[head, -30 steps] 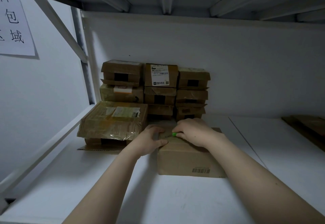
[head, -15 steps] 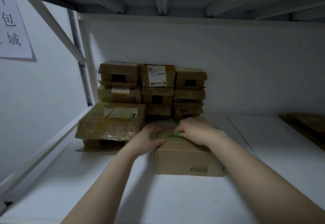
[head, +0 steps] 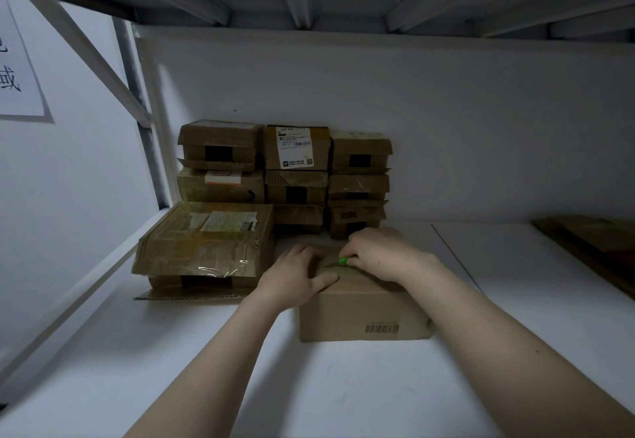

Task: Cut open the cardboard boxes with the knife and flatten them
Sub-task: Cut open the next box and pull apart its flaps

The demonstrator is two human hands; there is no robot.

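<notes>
Head view: we see the cardboard box (head: 360,307) mid-frame on the white shelf (head: 343,389). The left hand (head: 295,276) presses flat on its top; the right hand (head: 381,255) is clenched round the green knife (head: 343,261) there. From the box, stacked boxes (head: 295,169) at 12 o'clock, taped box (head: 206,241) at 9.

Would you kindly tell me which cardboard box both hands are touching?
The front box with the printed barcode, under the knife; the other boxes sit untouched behind and left.

White shelf board (head: 343,386) carrying barcoded cardboard box (head: 360,314) right before you; small boxes (head: 295,179) sitting stacked against back wall; cardboard sheet (head: 192,295) lying left; flattened cardboard (head: 591,248) lying far right.
</notes>
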